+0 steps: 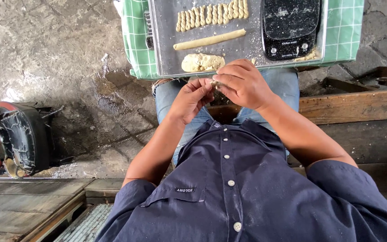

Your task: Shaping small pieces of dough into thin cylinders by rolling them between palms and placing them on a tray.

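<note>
Matt metal tray (pixel 166 45), soft dough lump (pixel 202 62)

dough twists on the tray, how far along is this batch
Done: a row of dough twists lies along the tray. In hand: left hand and right hand pinch a small dough piece. Left: one rolled rope and a dough lump.

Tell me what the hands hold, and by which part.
Both hands, left hand and right hand, pinch a small dough piece between their fingertips; the exact part is hidden.

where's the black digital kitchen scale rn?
In the head view, the black digital kitchen scale sits at the right end of the metal tray, right of the long dough rope and above the right hand.
</note>
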